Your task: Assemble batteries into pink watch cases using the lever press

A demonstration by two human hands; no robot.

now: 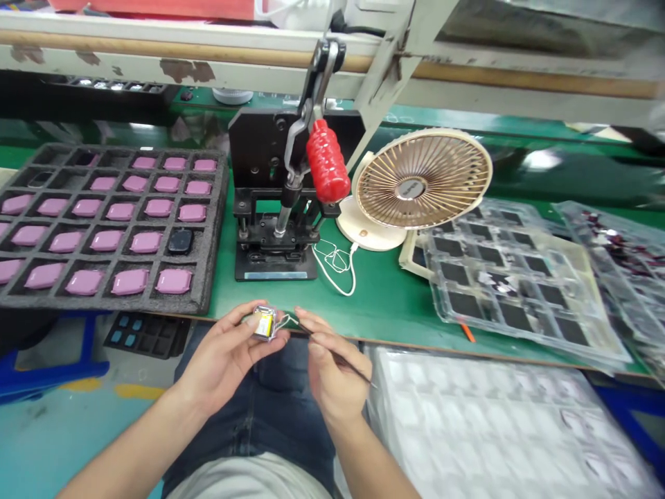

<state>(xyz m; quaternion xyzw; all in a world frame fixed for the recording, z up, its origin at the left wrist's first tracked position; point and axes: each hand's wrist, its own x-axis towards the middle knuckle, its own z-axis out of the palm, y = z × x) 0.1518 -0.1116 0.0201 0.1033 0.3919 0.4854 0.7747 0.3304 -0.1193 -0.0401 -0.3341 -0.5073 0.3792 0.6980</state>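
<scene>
Between the thumb and fingers of my left hand is a small open watch-like case with a silver and yellow battery inside. Thin pale wires stick out of its right side. My right hand is closed around dark slim tweezers, whose tip points left toward those wires. Whether the tip touches the wires I cannot tell. Both hands are just over the front edge of the green bench, above the lap.
A black toggle press with a red handle stands ahead. Left of it lies a foam tray of pink cases. Rightward are a fan, its white cable, clear trays and an orange stick. White trays sit lower right.
</scene>
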